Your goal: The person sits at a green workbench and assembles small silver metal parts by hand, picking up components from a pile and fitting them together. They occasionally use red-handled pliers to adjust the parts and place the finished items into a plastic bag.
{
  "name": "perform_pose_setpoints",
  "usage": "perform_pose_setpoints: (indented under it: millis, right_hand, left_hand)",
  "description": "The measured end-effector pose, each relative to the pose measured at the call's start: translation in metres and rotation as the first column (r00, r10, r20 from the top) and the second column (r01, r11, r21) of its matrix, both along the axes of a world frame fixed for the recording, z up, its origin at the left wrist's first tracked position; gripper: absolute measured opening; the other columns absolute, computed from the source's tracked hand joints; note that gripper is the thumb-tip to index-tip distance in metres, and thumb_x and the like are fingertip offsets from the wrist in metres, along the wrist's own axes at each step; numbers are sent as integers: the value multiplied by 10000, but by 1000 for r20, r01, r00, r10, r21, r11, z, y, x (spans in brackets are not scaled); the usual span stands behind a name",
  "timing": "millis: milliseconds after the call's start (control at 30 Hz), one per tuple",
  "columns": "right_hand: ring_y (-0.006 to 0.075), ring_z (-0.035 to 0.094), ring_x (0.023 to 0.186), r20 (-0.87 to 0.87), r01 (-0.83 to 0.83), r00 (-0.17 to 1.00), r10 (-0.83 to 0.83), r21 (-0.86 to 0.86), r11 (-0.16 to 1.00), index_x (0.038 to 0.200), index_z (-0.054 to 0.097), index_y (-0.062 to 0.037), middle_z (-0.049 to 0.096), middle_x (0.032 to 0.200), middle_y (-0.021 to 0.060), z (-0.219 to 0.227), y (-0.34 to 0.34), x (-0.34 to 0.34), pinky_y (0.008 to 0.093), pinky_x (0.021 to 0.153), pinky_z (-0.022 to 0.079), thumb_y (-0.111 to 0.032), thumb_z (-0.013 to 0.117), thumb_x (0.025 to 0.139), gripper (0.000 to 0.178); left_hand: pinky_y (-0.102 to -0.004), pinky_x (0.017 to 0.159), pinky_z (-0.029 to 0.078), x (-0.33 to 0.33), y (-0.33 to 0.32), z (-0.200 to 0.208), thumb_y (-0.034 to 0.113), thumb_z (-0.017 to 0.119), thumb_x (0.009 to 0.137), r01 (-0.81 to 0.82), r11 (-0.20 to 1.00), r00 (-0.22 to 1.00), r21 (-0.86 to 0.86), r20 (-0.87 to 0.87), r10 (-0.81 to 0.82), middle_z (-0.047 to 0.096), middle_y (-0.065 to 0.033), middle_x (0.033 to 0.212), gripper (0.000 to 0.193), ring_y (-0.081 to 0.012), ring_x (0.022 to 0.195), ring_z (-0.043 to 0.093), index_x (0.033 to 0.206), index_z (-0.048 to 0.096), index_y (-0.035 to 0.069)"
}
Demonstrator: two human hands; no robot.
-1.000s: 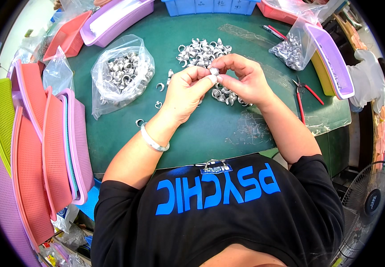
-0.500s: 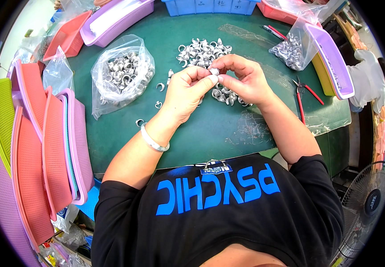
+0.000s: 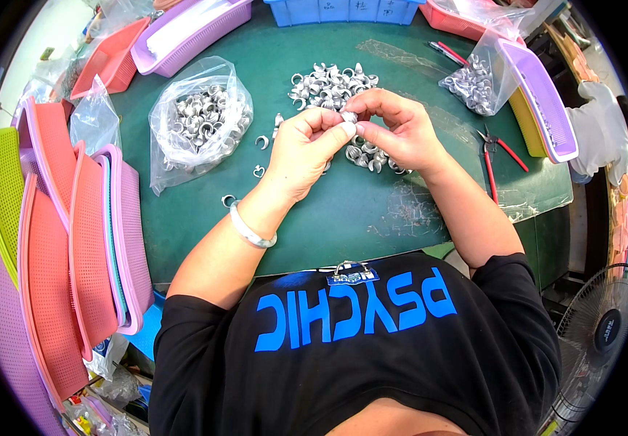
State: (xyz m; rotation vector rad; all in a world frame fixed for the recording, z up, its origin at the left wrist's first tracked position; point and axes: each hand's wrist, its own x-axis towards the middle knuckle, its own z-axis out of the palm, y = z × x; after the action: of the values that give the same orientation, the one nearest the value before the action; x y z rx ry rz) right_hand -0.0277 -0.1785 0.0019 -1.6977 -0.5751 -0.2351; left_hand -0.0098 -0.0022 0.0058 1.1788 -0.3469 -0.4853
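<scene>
Between the fingertips of my left hand (image 3: 305, 149) and my right hand (image 3: 397, 131) is a small silver-grey metal ring (image 3: 349, 116). Both hands pinch it; fingers cover most of it. Just beyond them lies a heap of similar metal rings (image 3: 328, 83). More rings (image 3: 372, 155) lie partly hidden under my right hand. To the left of my left hand are a few loose rings, among them one with a heart-shaped outline (image 3: 258, 171). A clear plastic bag (image 3: 165, 156) full of rings stands open further left.
Red-handled pliers (image 3: 489, 163) and a second red-handled tool (image 3: 450, 53) lie at the right. Beside them are a clear bag of rings (image 3: 473, 87) and a purple basket (image 3: 546, 109). Stacked coloured baskets (image 3: 96, 247) crowd the left. A blue bin (image 3: 343, 11) stands at the back.
</scene>
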Motion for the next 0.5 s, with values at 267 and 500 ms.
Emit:
perform_pose_setpoints:
  millis: [267,500]
  right_hand:
    - [97,534,738,39,36,999,-37,29,999,971,584,-16,581,864,23,0,4,2,232,692,448,28,613,740,237]
    - [111,534,804,53,24,998,-24,3,1000,1039,571,-38,570,947,37,0,4,1,244,691,446,63,588,717,337]
  left_hand:
    - [-161,536,359,-1,-1,0,85,618,807,-25,1000,998,-17,60,26,537,36,734,93,-24,631,459,886,596,41]
    - [-152,563,385,3,-3,-12,51,659,754,-84,996,982,13,171,81,514,52,722,177,-5,621,436,910,576,30]
